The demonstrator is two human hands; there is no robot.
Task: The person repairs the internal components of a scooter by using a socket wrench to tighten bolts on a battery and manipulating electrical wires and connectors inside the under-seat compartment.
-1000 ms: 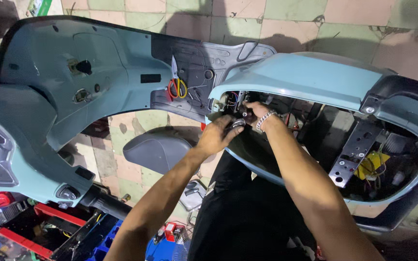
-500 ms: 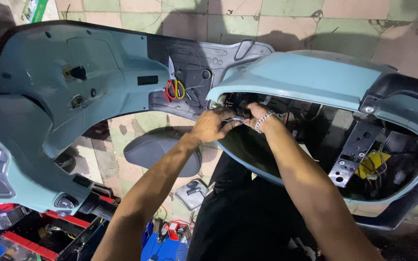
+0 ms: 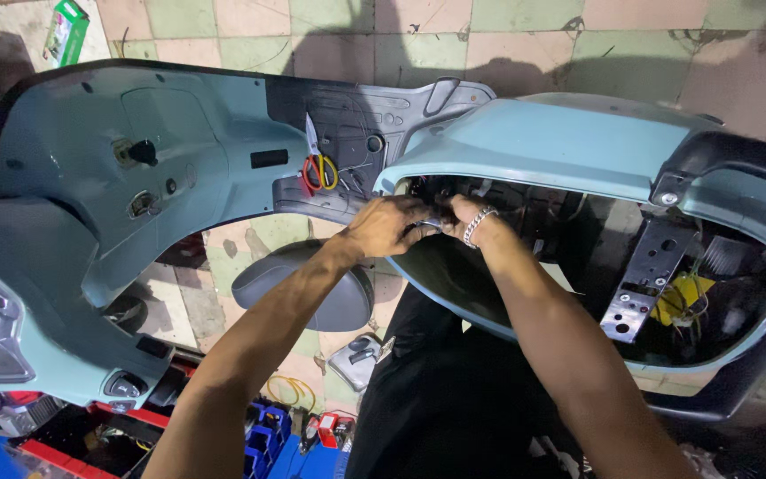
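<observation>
At the scooter body's (image 3: 569, 146) open front edge, left hand (image 3: 387, 229) and right hand (image 3: 461, 215) meet, both pinching 1 small metal part (image 3: 430, 223).

Both hands, left hand (image 3: 387, 229) and right hand (image 3: 458, 213), are crowding the front corner of the open seat bay (image 3: 525, 266) at frame centre. The light-blue body panel (image 3: 543, 142) is overhanging them from above. Inside the bay, right of centre, a perforated metal bracket (image 3: 636, 284) and yellow wiring (image 3: 680, 302) are blocking the way. Room is staying free in the dark hollow between the right forearm and the bracket. Scissors (image 3: 319, 164) are lying on the floorboard just left.
</observation>
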